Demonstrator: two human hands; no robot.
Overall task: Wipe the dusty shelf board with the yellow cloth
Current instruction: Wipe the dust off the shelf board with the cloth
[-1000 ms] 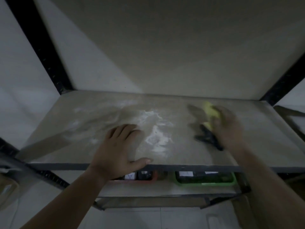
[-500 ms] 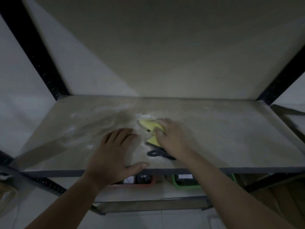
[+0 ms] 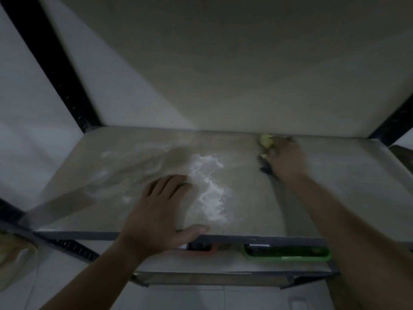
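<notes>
The grey shelf board spans the view, with a streak of white dust near its middle. My right hand, blurred by motion, presses the yellow cloth onto the board close to the back wall, right of centre; a dark part of the cloth shows under the palm. My left hand lies flat with spread fingers on the board's front edge, just left of the dust streak, thumb over the rim.
Black metal uprights frame the shelf at the back left and back right. On the lower shelf sit a green tray and a red-rimmed box. A pale wall closes the back.
My right hand swept the cloth from the right to the board's middle, then away to the back right. The left hand stayed planted on the front edge.
</notes>
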